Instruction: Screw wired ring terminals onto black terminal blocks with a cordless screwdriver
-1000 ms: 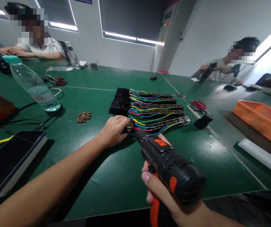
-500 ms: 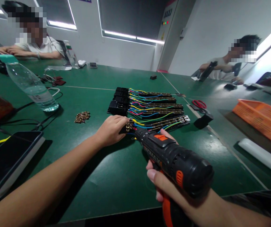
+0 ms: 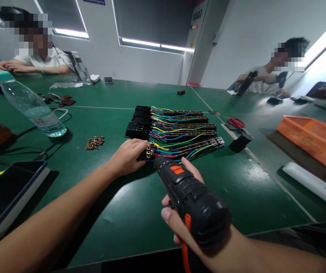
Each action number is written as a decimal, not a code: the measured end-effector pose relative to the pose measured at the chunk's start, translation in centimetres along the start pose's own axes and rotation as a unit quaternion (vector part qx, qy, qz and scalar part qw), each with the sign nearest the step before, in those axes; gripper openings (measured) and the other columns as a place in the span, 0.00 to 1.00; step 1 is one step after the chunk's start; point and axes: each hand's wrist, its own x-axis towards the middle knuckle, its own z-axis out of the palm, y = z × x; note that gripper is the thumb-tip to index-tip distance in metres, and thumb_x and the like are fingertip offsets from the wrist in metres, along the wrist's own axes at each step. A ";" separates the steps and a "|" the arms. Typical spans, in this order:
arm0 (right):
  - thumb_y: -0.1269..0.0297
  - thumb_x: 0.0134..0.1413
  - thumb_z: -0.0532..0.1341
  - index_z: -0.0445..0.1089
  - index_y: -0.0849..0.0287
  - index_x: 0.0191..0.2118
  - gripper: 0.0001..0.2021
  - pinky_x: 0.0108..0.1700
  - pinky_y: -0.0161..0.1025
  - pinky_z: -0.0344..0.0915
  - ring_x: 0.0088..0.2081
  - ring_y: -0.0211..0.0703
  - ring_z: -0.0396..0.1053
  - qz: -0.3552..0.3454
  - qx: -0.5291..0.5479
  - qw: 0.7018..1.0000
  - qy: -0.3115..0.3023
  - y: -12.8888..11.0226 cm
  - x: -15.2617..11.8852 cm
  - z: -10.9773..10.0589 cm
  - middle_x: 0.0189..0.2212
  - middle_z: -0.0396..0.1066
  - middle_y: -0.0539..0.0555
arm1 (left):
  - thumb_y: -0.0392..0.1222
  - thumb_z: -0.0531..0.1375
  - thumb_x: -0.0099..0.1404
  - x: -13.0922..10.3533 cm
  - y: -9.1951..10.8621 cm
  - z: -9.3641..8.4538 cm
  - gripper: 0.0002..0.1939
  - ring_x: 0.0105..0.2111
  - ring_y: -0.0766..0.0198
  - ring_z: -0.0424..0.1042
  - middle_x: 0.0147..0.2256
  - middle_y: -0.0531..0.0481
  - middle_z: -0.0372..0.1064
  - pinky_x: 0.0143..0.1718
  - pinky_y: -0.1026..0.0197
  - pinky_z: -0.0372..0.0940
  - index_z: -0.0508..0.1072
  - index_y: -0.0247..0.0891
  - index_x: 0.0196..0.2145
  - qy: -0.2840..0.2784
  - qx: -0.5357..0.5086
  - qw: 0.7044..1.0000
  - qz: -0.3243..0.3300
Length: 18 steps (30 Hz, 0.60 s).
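Observation:
My left hand (image 3: 127, 156) is closed round the black end of the nearest wired strip, a terminal block (image 3: 149, 152) with brass-coloured contacts. Coloured wires run from it to the right along a slotted metal strip (image 3: 205, 145). In my right hand (image 3: 177, 223) is a black and orange cordless screwdriver (image 3: 191, 193), its nose pointing at the terminal block; the bit's tip is too small to make out. Behind lie several similar wired strips (image 3: 185, 129) with black end housings (image 3: 137, 130). A pile of small brass screws (image 3: 95, 142) lies left of my left hand.
A water bottle (image 3: 35, 108), cables and a phone-like device (image 3: 12, 197) are on the left of the green table (image 3: 117, 220). To the right are red-handled scissors (image 3: 236, 122), a black block (image 3: 240, 141), an orange basket (image 3: 313, 140) and a white bar (image 3: 312, 184). Two people sit across.
The screwdriver's rear has swung left and its nose has shifted slightly down at the terminal block. My left hand keeps its hold. The whole view has shifted a little.

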 end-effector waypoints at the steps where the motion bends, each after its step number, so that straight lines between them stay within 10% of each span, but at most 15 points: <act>1: 0.69 0.56 0.65 0.29 0.29 0.70 0.51 0.20 0.32 0.68 0.21 0.31 0.67 -0.012 -0.012 1.000 -0.007 0.4 0.1 0.0 0.38 0.70 0.47 | 0.39 0.61 0.61 0.0 0.0 0.0 0.19 0.47 0.49 0.74 0.47 0.37 0.75 0.47 0.49 0.70 0.68 0.33 0.50 -0.001 -0.001 1.000 -0.002; 11: 0.64 0.51 0.68 0.24 0.34 0.71 0.57 0.24 0.39 0.71 0.25 0.37 0.69 -0.060 -0.142 0.988 -0.004 1.2 0.5 1.0 0.41 0.70 0.52 | 0.41 0.61 0.63 -0.1 -0.3 0.4 0.19 0.53 0.49 0.72 0.51 0.38 0.73 0.52 0.47 0.68 0.69 0.36 0.51 -0.009 -0.024 0.999 -0.031; 18: 0.65 0.53 0.64 0.42 0.42 0.69 0.42 0.27 0.40 0.72 0.28 0.40 0.70 -0.119 -0.164 0.979 -0.015 0.8 1.8 1.4 0.42 0.70 0.53 | 0.41 0.60 0.63 0.4 -1.3 0.8 0.18 0.53 0.49 0.71 0.50 0.36 0.73 0.54 0.46 0.67 0.70 0.35 0.51 -0.001 -0.016 0.999 -0.034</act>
